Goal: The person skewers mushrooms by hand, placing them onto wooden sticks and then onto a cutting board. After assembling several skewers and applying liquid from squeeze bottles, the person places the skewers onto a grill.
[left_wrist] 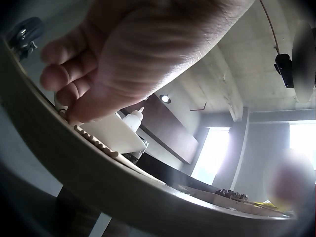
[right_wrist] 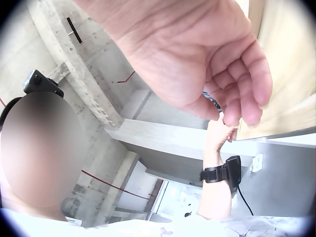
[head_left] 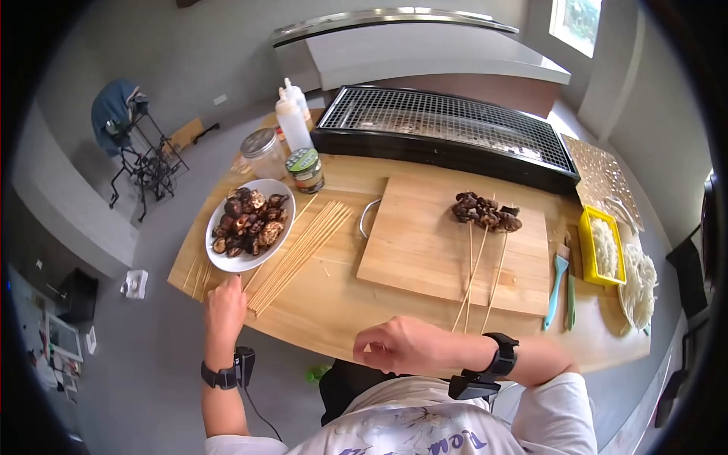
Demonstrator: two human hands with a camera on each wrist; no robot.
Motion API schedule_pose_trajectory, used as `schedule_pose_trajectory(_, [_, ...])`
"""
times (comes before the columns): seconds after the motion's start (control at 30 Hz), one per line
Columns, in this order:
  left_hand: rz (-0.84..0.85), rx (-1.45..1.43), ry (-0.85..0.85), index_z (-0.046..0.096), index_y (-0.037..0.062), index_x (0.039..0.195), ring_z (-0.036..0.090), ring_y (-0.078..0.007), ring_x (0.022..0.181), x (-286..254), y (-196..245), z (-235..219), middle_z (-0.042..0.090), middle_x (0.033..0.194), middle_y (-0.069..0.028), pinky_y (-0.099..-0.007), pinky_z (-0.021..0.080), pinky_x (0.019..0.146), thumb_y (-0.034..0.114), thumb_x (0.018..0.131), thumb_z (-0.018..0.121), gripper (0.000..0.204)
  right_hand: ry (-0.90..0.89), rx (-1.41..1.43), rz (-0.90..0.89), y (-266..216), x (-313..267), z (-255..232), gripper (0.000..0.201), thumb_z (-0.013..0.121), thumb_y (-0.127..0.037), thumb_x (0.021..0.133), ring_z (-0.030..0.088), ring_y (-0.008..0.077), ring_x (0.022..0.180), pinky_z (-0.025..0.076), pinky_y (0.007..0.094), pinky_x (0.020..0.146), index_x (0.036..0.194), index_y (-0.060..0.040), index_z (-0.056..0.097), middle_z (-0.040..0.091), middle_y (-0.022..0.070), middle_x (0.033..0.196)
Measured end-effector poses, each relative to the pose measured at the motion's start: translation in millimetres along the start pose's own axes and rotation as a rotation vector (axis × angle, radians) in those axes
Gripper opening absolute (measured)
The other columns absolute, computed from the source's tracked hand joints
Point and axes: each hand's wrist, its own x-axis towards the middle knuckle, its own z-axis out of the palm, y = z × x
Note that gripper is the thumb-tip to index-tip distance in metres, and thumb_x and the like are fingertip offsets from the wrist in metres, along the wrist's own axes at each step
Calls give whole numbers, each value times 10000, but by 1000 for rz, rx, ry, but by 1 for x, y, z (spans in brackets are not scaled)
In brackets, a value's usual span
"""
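In the head view my left hand (head_left: 225,307) is at the table's left front edge, below a white plate (head_left: 214,254) of dark mushroom pieces (head_left: 250,221). Beside it lies a bundle of bamboo skewers (head_left: 302,254), one stick set apart along the plate. In the left wrist view its thumb and bent fingertips come down right at the skewer ends (left_wrist: 98,143); I cannot tell whether they pinch one. My right hand (head_left: 398,343), fingers loosely curled and holding nothing, hovers by the front edge. Right of it, three skewers of mushrooms (head_left: 489,212) rest on a wooden board (head_left: 409,235).
A black grill (head_left: 447,129) spans the back. White squeeze bottles (head_left: 294,125), a lidded jar (head_left: 262,155) and a green-lidded jar (head_left: 305,171) stand behind the plate. At right are a blue brush (head_left: 557,284), a yellow tray (head_left: 622,273) and white enoki-like strands (head_left: 641,284).
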Motion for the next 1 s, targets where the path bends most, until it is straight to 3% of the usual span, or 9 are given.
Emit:
schedule_pose_trajectory(0.23, [-10,46,36,486,-2,784,573,-364,690,-13,9,-6,559,755,-173,-432,471,607,65,774,559,99,-80,78,19,-2,-1,2,136,511,-145,827,578,187,519,452,296,514,887,-52,590,597,56,593])
schedule_pose_trajectory(0.3, [5,-28,108,456,9,748,562,-363,673,-20,12,-8,538,722,-165,-434,459,592,51,772,554,109,-91,83,-26,-2,1,3,133,510,-133,826,579,177,516,453,289,511,889,-49,590,599,55,597])
schedule_pose_trajectory(0.6, [12,-240,244,462,34,759,548,-323,622,-51,41,-35,530,692,-119,-404,445,552,19,738,585,126,-104,122,111,-8,3,-3,165,471,-83,832,591,107,533,460,241,516,922,-15,591,575,46,571])
schedule_pose_trajectory(0.67, [-37,-448,220,494,42,760,567,-299,608,-59,53,-38,559,696,-109,-377,457,533,16,729,592,106,-45,119,87,-1,4,0,232,467,-142,881,612,115,611,481,240,540,1062,-20,546,609,65,678])
schedule_pose_trajectory(0.73, [-61,-700,110,538,41,778,609,-209,588,-66,72,-48,590,692,-91,-290,479,525,11,727,607,90,20,240,133,-1,5,2,299,457,-214,900,621,146,677,494,253,567,1130,-29,500,616,87,765])
schedule_pose_trajectory(0.8, [51,-829,60,539,37,796,611,-187,592,-69,90,-49,585,687,-86,-268,477,527,11,733,614,101,82,363,187,-1,7,1,374,448,-286,918,630,178,743,508,265,594,1198,-38,455,623,109,851])
schedule_pose_trajectory(0.87, [133,-913,20,534,31,802,609,-190,589,-68,105,-45,582,684,-88,-271,479,528,14,736,618,109,170,666,161,-2,7,-2,501,381,-378,931,598,190,901,519,274,645,1287,-26,344,589,102,986])
schedule_pose_trajectory(0.9, [164,-927,22,532,29,805,606,-194,587,-66,112,-43,583,688,-90,-277,479,526,8,736,617,112,181,711,150,-4,8,-4,473,338,-377,942,565,184,977,518,283,670,1230,-7,399,578,82,1001])
schedule_pose_trajectory(1.0, [261,-931,-8,534,30,824,601,-218,594,-60,123,-34,591,710,-98,-302,466,520,27,743,619,117,161,678,47,6,10,-8,420,315,-362,951,567,176,962,513,279,691,1132,-11,459,577,82,975])
